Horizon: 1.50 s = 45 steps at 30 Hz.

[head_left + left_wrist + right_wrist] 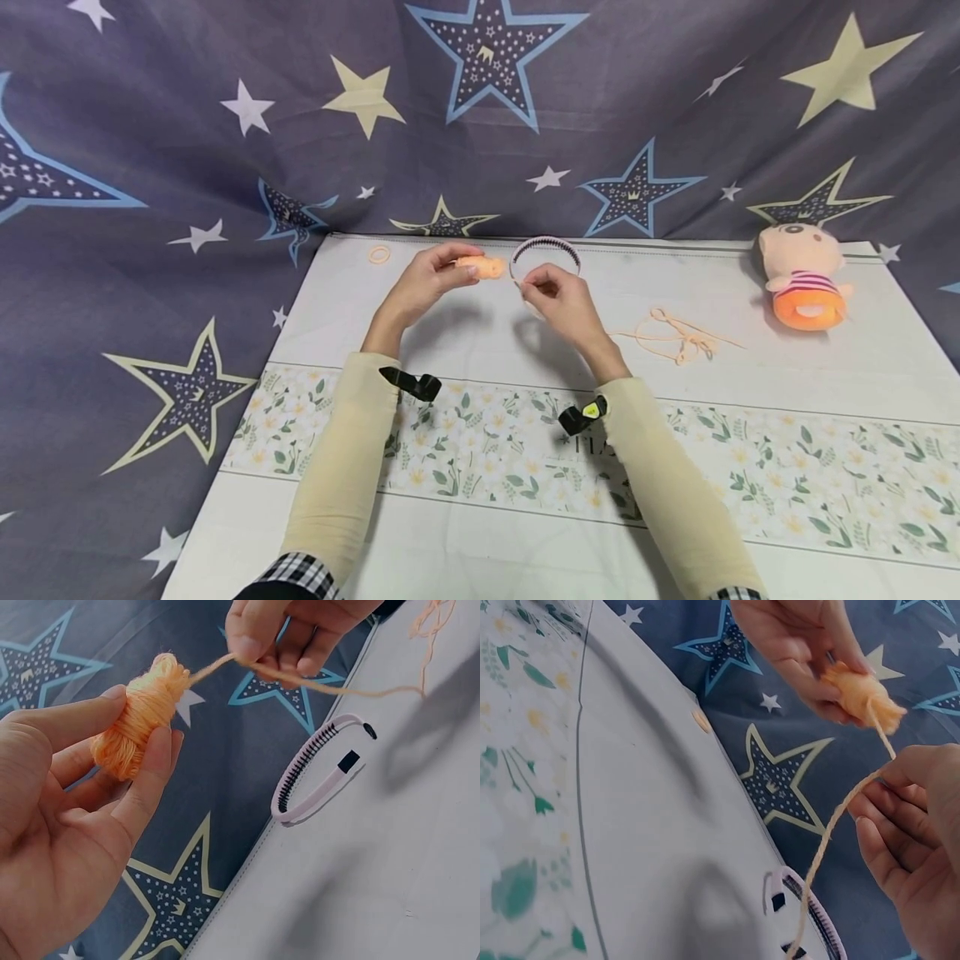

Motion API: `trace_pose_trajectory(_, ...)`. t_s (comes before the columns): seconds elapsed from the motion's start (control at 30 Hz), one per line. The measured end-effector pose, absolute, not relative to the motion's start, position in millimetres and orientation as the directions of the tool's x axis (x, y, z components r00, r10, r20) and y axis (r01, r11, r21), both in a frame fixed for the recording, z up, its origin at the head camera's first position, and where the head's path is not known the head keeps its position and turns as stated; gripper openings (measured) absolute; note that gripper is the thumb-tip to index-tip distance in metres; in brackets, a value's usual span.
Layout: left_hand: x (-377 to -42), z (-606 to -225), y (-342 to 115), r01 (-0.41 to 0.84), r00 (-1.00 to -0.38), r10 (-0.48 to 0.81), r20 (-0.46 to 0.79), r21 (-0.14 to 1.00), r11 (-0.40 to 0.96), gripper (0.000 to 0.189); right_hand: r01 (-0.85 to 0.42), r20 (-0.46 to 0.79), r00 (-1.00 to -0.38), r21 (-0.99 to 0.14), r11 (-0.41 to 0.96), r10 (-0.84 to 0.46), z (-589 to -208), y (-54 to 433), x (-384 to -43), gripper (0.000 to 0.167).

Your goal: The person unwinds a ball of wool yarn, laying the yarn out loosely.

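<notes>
In my left hand point(426, 283) I hold a small bundle of orange yarn point(142, 716) between thumb and fingers, lifted above the table. The strand is wound round the bundle's middle, and loops bulge at both ends. My right hand point(561, 302) pinches the yarn strand point(825, 840) a short way from the bundle. Between the bundle and my right fingertips the strand runs nearly straight. Past the pinch it droops toward a loose tangle of yarn point(681, 340) on the table, right of my right hand.
A pale pink headband point(546, 242) with black teeth lies behind my right hand. At the back left is a thin orange ring point(379, 255). A plush doll point(806, 279) lies at the back right. Behind the white table point(510, 533) hangs a star-patterned cloth point(300, 167).
</notes>
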<state>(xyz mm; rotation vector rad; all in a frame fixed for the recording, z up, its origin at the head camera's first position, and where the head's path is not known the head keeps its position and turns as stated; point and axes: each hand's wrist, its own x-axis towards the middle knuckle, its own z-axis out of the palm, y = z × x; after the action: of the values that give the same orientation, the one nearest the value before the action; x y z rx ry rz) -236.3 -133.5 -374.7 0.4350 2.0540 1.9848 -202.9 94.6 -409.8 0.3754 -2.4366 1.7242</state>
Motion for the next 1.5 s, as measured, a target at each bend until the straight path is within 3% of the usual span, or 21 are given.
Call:
trace_pose_trajectory(0.43, -236, -375, -138, 0.019, -0.924, 0.383, 0.000, 0.999, 0.045, 0.035, -0.253, 0.255, -0.966, -0.912, 0.322, -0.038, -412, 135, -197, 0.013)
trace_pose_trajectory(0.73, -238, -378, -140, 0.020, -0.926, 0.377, -0.001, 0.998, 0.053, 0.035, -0.187, 0.206, -0.979, -0.919, 0.346, 0.016, -385, 157, -177, 0.014)
trace_pose_trajectory(1.03, -238, -377, -141, 0.030, -0.929, 0.371, 0.011, 0.998, 0.047, 0.034, -0.154, 0.204, -0.974, -0.914, 0.374, 0.096, -414, 200, -187, 0.018)
trace_pose_trajectory(1.5, -238, -377, -145, 0.051, -0.930, 0.365, 0.031, 0.998, 0.046, 0.033, -0.059, 0.172, -0.958, -0.902, 0.428, 0.230, -423, 252, -170, 0.021)
